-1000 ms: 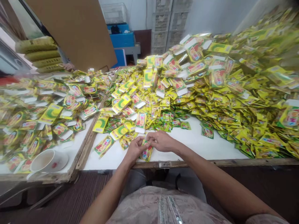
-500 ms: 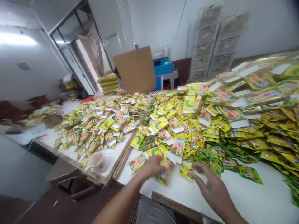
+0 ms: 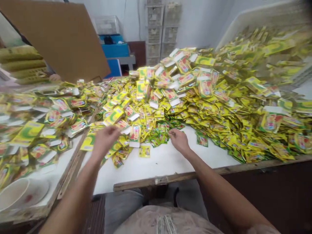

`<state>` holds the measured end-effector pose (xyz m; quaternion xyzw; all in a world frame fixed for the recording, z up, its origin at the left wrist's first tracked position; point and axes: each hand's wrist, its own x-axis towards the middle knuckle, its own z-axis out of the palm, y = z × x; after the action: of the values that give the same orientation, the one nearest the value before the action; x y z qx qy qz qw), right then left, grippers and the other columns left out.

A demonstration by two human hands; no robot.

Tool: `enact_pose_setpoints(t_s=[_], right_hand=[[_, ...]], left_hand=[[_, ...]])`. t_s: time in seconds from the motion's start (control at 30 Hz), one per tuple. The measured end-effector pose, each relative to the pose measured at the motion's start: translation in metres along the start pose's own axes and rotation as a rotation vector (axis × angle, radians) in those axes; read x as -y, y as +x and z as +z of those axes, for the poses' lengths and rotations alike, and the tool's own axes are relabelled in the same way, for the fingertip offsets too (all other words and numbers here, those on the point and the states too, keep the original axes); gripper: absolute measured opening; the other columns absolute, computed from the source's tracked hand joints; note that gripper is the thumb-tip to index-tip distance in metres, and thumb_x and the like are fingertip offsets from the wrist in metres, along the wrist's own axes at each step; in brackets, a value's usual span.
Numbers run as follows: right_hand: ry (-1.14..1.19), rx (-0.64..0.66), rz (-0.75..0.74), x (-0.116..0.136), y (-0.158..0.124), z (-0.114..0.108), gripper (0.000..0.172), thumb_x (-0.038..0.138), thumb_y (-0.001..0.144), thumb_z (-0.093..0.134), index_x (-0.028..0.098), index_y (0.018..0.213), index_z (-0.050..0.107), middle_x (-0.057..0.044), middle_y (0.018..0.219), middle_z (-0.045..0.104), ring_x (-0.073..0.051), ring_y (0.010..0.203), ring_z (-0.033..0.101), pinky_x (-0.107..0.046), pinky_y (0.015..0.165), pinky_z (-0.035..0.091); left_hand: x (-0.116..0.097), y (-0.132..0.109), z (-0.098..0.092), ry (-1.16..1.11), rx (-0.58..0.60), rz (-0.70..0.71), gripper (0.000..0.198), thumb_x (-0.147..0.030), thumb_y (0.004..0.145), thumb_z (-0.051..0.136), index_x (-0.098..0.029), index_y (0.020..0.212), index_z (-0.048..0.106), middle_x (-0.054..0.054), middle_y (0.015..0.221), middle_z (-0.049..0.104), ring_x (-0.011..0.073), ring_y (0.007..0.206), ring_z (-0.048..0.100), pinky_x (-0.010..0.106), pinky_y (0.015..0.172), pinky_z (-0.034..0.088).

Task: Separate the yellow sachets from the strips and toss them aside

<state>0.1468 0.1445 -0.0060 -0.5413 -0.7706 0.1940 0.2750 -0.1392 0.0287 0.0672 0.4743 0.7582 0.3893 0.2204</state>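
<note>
Left hand (image 3: 104,140) near boxes (image 3: 113,116), right hand (image 3: 179,141) near green sachets (image 3: 159,132), behind worktop's (image 3: 146,169) front edge; we can't tell either grip.

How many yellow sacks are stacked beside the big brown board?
4, one atop another at the back left: top sack, second sack, third sack, bottom sack. Others may be hidden behind.
</note>
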Motion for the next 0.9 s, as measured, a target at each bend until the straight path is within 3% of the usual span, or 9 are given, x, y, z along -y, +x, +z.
enact_pose_setpoints(t_s=[0.1,0.2,0.33,0.47,0.57,0.67,0.77,0.83,0.9], right_hand=[[-0.184,0.174,-0.177,0.011,0.003,0.004,0.024,0.029,0.080,0.056,0.018,0.100,0.065,-0.010,0.107,0.068,-0.026,0.099,0.059,-0.037,0.082,0.046],[-0.365,0.357,-0.335,0.014,-0.008,0.010,0.040,0.026,0.081,0.057,0.015,0.119,0.059,-0.014,0.131,0.054,-0.029,0.116,0.051,-0.041,0.094,0.041],[-0.454,0.407,-0.468,0.004,-0.032,0.010,0.051,0.009,0.076,0.050,0.010,0.127,0.052,-0.016,0.132,0.053,-0.026,0.118,0.050,-0.038,0.099,0.039],[-0.366,0.330,-0.400,-0.005,-0.048,0.002,0.047,0.005,0.073,0.047,0.013,0.119,0.058,-0.014,0.118,0.063,-0.025,0.105,0.059,-0.036,0.090,0.045],[0.010,0.214,-0.084,-0.003,-0.052,-0.005,0.030,0.019,0.082,0.046,0.016,0.108,0.062,-0.010,0.095,0.070,-0.022,0.086,0.064,-0.033,0.076,0.051],[0.520,0.249,0.176,0.006,-0.056,-0.006,0.028,0.040,0.079,0.053,0.016,0.090,0.063,-0.006,0.083,0.069,-0.018,0.072,0.063,-0.030,0.063,0.051],[0.787,0.310,0.270,0.017,-0.062,0.001,0.032,0.044,0.068,0.064,0.015,0.080,0.062,-0.002,0.071,0.065,-0.012,0.057,0.054,-0.026,0.052,0.046],[0.820,0.298,0.275,0.021,-0.066,0.007,0.032,0.044,0.066,0.066,0.015,0.078,0.062,0.001,0.064,0.062,-0.009,0.051,0.047,-0.024,0.048,0.041],[0.803,0.286,0.244,0.022,-0.069,0.012,0.032,0.043,0.068,0.065,0.015,0.083,0.064,-0.001,0.070,0.063,-0.010,0.056,0.048,-0.024,0.050,0.041]], left_hand=[[-0.006,-0.034,0.063,0.330,0.137,-0.028,0.030,-0.043,0.080,0.052,-0.017,0.079,0.067,0.005,0.072,0.069,0.0210,0.068,0.063,0.032,0.063,0.042],[-0.007,-0.048,0.099,0.591,0.188,0.093,0.030,-0.037,0.085,0.050,-0.017,0.101,0.065,0.010,0.098,0.069,0.0249,0.088,0.063,0.034,0.075,0.045],[-0.004,-0.053,0.118,0.769,0.352,0.295,0.037,-0.037,0.081,0.058,-0.013,0.110,0.059,0.015,0.110,0.063,0.0292,0.106,0.054,0.037,0.087,0.043],[0.000,-0.057,0.121,0.768,0.417,0.287,0.024,-0.017,0.086,0.045,-0.014,0.105,0.060,0.014,0.098,0.066,0.0256,0.098,0.059,0.036,0.083,0.045],[0.007,-0.059,0.119,0.541,0.327,0.147,0.027,-0.016,0.084,0.045,-0.015,0.109,0.056,0.010,0.086,0.067,0.0234,0.083,0.063,0.033,0.074,0.047],[0.016,-0.062,0.119,-0.012,0.280,-0.069,0.021,-0.028,0.077,0.058,-0.016,0.095,0.057,0.005,0.077,0.066,0.0201,0.069,0.063,0.030,0.066,0.048],[0.019,-0.068,0.122,-0.471,0.350,-0.210,0.029,-0.032,0.065,0.070,-0.016,0.083,0.054,0.001,0.072,0.063,0.0150,0.061,0.060,0.026,0.058,0.048],[0.018,-0.074,0.124,-0.606,0.363,-0.256,0.035,-0.032,0.059,0.074,-0.015,0.081,0.054,-0.001,0.070,0.061,0.0123,0.058,0.056,0.023,0.053,0.046],[0.015,-0.079,0.123,-0.655,0.371,-0.252,0.037,-0.030,0.057,0.076,-0.015,0.083,0.055,-0.001,0.069,0.060,0.0110,0.059,0.054,0.021,0.050,0.043]])
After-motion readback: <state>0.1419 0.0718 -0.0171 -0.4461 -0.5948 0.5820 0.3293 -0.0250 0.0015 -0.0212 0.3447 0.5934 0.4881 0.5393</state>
